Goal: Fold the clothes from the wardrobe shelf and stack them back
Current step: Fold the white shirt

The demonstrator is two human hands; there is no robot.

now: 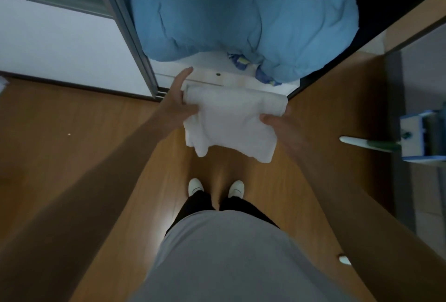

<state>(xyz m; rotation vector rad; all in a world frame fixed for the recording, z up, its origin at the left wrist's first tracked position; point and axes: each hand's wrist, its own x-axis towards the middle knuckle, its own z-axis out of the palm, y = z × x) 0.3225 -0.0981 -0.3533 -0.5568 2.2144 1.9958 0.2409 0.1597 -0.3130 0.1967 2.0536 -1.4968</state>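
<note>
We hold a folded white garment (229, 120) in the air just before the front edge of the wardrobe shelf (210, 67), above the wooden floor (72, 120). Our left grip (179, 103) pinches the garment's left end, thumb on top. Our right grip (280, 124) pinches its right end likewise. A blue duvet (229, 11) fills the shelf, reaching near its front edge.

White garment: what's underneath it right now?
The white garment is held in the air by the left hand and right hand; wooden floor lies below. Fingers under it are hidden.
</note>
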